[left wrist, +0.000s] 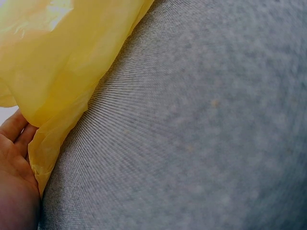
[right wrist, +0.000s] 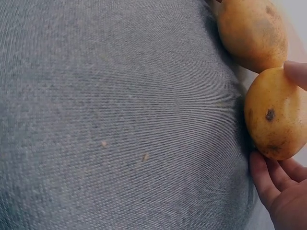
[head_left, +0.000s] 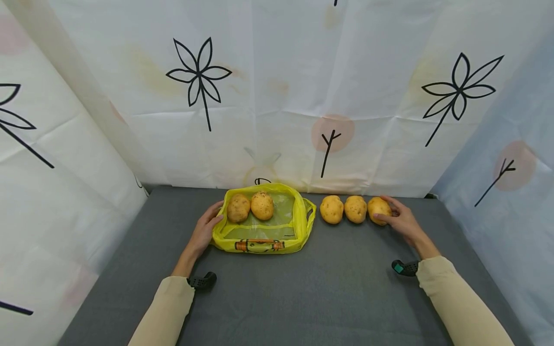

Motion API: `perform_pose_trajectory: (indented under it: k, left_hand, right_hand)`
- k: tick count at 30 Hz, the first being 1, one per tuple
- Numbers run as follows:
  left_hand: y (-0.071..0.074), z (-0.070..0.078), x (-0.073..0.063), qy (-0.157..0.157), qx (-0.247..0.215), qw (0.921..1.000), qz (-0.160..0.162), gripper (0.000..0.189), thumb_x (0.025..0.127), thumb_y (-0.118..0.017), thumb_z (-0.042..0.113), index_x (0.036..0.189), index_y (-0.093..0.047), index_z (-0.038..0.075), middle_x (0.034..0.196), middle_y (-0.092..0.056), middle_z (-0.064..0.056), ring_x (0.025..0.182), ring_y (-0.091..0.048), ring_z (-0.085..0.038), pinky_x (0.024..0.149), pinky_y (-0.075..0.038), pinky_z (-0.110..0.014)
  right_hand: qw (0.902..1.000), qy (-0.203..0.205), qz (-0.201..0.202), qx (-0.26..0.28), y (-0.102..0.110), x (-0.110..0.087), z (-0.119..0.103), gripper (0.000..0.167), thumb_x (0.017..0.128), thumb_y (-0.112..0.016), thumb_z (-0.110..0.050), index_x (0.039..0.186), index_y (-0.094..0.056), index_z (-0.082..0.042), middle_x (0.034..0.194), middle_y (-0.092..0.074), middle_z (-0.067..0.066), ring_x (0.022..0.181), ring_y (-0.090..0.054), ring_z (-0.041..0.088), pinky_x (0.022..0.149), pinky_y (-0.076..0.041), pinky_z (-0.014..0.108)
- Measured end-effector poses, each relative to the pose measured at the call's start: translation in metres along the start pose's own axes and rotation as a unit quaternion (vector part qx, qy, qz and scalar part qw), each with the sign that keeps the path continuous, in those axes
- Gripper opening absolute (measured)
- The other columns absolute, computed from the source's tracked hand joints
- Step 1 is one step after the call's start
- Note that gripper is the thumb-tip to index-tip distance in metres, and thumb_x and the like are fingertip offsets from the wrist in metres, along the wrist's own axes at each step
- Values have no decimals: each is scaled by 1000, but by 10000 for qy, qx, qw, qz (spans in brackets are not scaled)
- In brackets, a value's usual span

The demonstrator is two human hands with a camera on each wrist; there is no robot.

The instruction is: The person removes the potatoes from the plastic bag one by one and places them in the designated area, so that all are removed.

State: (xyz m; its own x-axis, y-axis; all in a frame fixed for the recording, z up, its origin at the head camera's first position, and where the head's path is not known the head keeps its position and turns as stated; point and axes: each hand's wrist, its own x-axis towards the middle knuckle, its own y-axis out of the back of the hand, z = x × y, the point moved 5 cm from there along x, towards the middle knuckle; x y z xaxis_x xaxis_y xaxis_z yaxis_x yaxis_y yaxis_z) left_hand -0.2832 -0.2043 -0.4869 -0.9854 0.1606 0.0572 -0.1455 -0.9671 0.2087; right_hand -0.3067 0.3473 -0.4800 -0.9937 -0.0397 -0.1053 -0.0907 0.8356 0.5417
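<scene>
A yellow plastic bag (head_left: pixel 294 242) lies with its mouth spread wide, two potatoes (head_left: pixel 262 205) inside toward its left. My left hand (head_left: pixel 207 228) holds the bag by its left edge; in the left wrist view, fingers (left wrist: pixel 13 125) go behind the yellow plastic (left wrist: pixel 62 81). To the right of the bag, three potatoes stand in a row. My right hand (head_left: pixel 404 221) grips the rightmost potato (head_left: pixel 379 210), thumb on one side and fingers on the other. Close beside it in the right wrist view is the neighbouring potato (right wrist: pixel 254 36).
The grey cloth-covered table (head_left: pixel 303 298) stretches toward me. A white curtain (head_left: pixel 277 96) printed with black leaf drawings hangs behind the table's far edge, and more curtain hangs at both sides. Each wrist wears a dark band with a small camera.
</scene>
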Motion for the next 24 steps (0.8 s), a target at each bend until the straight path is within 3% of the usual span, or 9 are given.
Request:
perform_pose_trajectory:
  k: [24]
  left_hand:
    - [0, 2, -1, -131, 36, 9999, -11, 49, 110, -42, 11, 157, -33, 0, 154, -37, -30, 143, -32, -45, 113, -26, -60]
  right_hand:
    - [9999, -6, 49, -128, 3, 1, 0, 90, 96, -72, -39, 163, -20, -9, 162, -14, 33, 142, -24, 56, 101, -37, 68]
